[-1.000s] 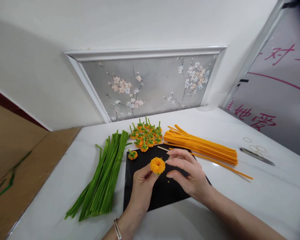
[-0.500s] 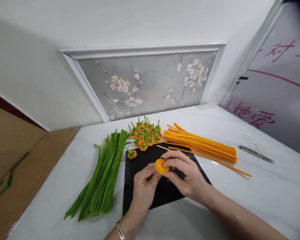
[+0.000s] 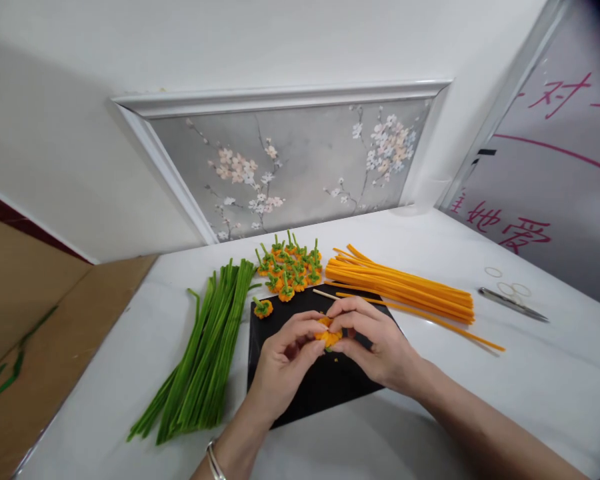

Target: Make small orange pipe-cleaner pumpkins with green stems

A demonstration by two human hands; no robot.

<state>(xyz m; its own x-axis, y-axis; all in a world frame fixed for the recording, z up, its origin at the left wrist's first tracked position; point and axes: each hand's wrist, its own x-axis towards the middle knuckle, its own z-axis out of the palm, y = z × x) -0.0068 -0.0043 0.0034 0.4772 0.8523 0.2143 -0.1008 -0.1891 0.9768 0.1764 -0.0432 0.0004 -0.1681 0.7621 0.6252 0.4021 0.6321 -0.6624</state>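
Over a black mat [image 3: 300, 400], both hands pinch a small orange pipe-cleaner pumpkin [image 3: 331, 338] with a bit of green beneath it. My left hand [image 3: 287, 363] is closed, thumb and forefinger on its left side. My right hand [image 3: 373, 337] grips the right side, its fingertips bent over the top rim. Fingers cover part of the piece. A single finished-looking pumpkin [image 3: 263, 309] with a green stem sits at the mat's upper left corner. Behind it stands a cluster of similar pumpkins [image 3: 293, 267], stems up.
Green pipe cleaners [image 3: 207, 360] lie bundled at left, orange pipe cleaners [image 3: 400, 287] at right. A thin pale stick [image 3: 324, 293] rests on the mat's far edge. Tweezers [image 3: 513, 305] and several thin rings [image 3: 514, 291] are farther right. A cardboard box [image 3: 80, 333] borders the left side.
My left hand has shifted up, its fingers now over the pumpkin's top left edge. The pumpkin has moved slightly right and tilted, so its round opening shows less.
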